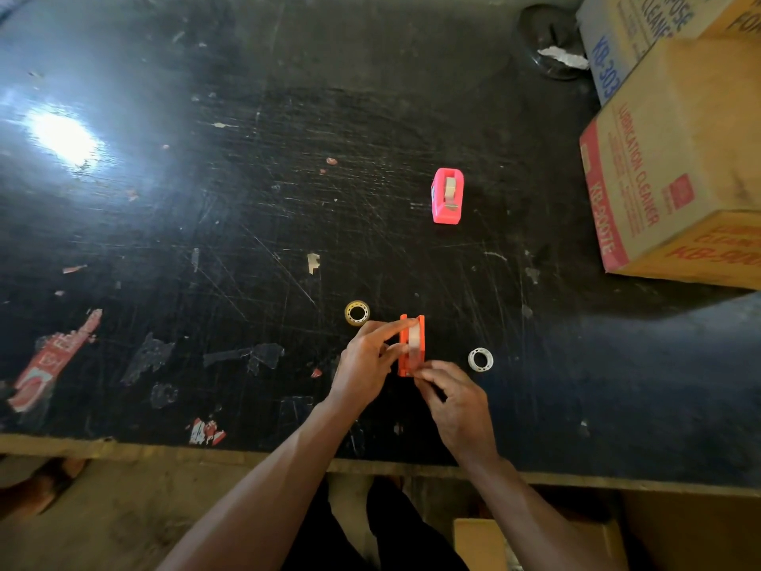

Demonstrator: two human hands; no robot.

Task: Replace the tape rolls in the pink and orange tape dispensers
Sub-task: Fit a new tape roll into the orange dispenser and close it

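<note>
The orange tape dispenser stands on the black table near its front edge, with a whitish tape roll in its slot. My left hand grips the dispenser's left side, thumb and forefinger over its top. My right hand pinches at the dispenser's near end, where the tape end seems to be; the fingers hide it. A yellowish tape roll lies flat just left of the dispenser. A white, nearly bare roll core lies flat to its right. The pink tape dispenser stands farther back with a roll in it.
Two stacked cardboard boxes take up the table's right back corner. A dark round object with crumpled white paper sits behind them. Old label scraps are stuck to the scratched table. Another cardboard box stands below the table's front edge.
</note>
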